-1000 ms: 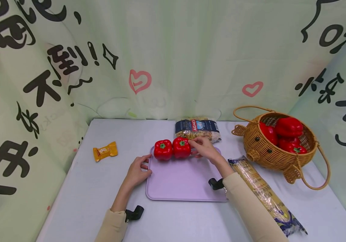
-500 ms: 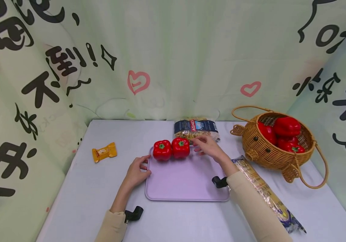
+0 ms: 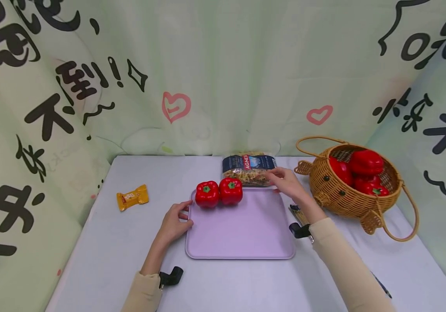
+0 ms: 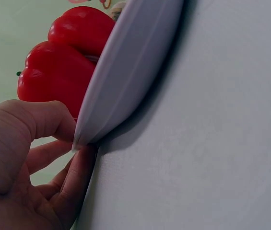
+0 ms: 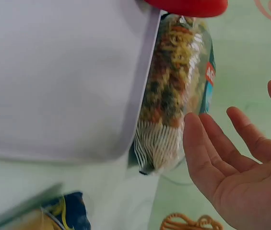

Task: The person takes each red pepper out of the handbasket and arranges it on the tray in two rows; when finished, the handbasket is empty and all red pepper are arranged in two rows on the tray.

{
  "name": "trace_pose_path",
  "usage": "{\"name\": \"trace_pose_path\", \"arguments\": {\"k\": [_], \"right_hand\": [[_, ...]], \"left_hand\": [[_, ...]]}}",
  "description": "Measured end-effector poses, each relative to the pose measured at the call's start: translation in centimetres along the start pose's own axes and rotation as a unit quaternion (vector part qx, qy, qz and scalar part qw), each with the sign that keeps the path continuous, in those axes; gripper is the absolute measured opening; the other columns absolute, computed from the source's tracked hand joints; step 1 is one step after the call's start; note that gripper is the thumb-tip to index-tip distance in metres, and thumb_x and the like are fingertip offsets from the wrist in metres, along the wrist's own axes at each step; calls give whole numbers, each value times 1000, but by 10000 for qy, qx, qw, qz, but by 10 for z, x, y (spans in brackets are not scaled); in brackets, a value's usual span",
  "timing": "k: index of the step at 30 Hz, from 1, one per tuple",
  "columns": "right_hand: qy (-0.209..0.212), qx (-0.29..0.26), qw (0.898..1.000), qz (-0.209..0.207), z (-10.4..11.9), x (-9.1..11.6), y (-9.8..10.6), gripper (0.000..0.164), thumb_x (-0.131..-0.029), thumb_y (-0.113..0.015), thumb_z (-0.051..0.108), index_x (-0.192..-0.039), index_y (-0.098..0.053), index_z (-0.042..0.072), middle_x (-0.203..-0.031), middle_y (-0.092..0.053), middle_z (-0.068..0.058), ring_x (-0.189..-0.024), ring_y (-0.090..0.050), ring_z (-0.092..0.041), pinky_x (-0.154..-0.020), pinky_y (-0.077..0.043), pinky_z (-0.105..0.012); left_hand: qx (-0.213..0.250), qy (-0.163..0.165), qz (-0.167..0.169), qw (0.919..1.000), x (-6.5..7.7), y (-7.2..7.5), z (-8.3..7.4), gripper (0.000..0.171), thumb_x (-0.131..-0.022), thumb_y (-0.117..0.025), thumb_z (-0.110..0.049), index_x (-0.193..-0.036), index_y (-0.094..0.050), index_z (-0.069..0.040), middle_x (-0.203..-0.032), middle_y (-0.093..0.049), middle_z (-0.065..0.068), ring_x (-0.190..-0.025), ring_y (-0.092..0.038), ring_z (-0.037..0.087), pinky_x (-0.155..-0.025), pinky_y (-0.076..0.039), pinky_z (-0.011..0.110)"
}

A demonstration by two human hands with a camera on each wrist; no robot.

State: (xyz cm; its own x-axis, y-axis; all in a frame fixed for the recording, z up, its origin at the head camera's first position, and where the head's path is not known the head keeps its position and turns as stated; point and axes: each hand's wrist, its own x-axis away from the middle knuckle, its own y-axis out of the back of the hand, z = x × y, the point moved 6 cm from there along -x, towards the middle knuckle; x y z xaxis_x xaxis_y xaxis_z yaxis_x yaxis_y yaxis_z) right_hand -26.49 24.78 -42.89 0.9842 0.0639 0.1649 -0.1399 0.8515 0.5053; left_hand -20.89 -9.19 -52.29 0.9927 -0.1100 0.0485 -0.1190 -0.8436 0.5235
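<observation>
- Over the far right corner of the purple tray point(image 3: 242, 234), we have our right hand point(image 3: 287, 182) spread loose, thumb and fingers apart, nothing in them.
- A second ago, those fingers were at the side of the right red pepper point(image 3: 231, 191); since then we have drawn the hand away to the right, towards the end of the pasta bag point(image 3: 246, 170). We cannot tell whether a fingertip touches the bag.
- Both peppers have stayed put: we see the left red pepper point(image 3: 207, 195) and its neighbour side by side at the tray's far left, stems showing, apparently touching each other.
- With nothing gripping the right pepper now, we judge its placing to be finished and the right hand free.
- Our left hand point(image 3: 176, 222) has stayed at the tray's left edge, thumb and fingers pinched on the rim, which we take as steadying it.
- Just behind the tray, we see the pasta bag lying on the table point(image 3: 102, 260).
- To the right, more red peppers point(image 3: 366, 163) sit in the wicker basket point(image 3: 340, 201), while our right arm hides most of the long packet point(image 3: 298, 214).
- Well apart on the left, we have the orange packet point(image 3: 132, 197).
</observation>
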Motion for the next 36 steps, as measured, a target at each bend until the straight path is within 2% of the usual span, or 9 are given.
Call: {"name": "trace_pose_path", "arguments": {"k": [6,11,21,27,32,36], "right_hand": [[-62,122,9998,-111,1,7,23,47,-101,-53,28,-130,-52,-9,-130,-53,-31,-116,-55,-46,-83,-57,-39],[-82,266,9994,-184,3,8,36,47,-102,-53,27,-131,-51,-9,-131,-52,-32,-116,-55,-45,-86,-56,-42],[-8,409,9987,-298,2,14,54,50,-102,-52,31,-132,-51,-10,-128,-54,-30,-112,-57,-42,-87,-56,-41],[-148,508,9984,-208,4,16,63,53,-102,-51,35,-134,-50,-7,-131,-54,-29,-115,-56,-41,-90,-55,-42],[-140,620,9977,-222,7,17,73,53,-102,-50,35,-134,-50,-7,-126,-56,-29,-110,-57,-38,-83,-57,-32],[-29,610,9977,-293,11,17,80,55,-101,-50,38,-132,-51,-8,-122,-58,-30,-100,-63,-25,-78,-56,-26]], "left_hand": [[-8,2,-3,10000,-1,-2,1,60,-80,-72,-3,-138,-57,-9,-117,-58,13,-89,-60,22,-77,-58,34],[-30,61,-28,10000,-1,-2,4,61,-80,-73,-4,-138,-56,-10,-117,-58,13,-90,-60,21,-77,-58,33],[7,6,-20,10000,0,-1,1,61,-79,-73,-4,-138,-56,-9,-117,-58,14,-90,-60,22,-77,-58,34],[6,-33,-34,10000,0,-1,0,60,-78,-72,-3,-137,-57,-9,-116,-58,14,-89,-60,22,-77,-58,34],[-15,-57,-36,10000,0,-1,-1,60,-78,-72,-3,-136,-58,-8,-115,-58,14,-88,-60,22,-76,-58,35],[-34,-8,-42,10000,0,-1,0,60,-79,-73,-4,-136,-58,-9,-115,-58,13,-88,-60,22,-77,-58,34]]}}
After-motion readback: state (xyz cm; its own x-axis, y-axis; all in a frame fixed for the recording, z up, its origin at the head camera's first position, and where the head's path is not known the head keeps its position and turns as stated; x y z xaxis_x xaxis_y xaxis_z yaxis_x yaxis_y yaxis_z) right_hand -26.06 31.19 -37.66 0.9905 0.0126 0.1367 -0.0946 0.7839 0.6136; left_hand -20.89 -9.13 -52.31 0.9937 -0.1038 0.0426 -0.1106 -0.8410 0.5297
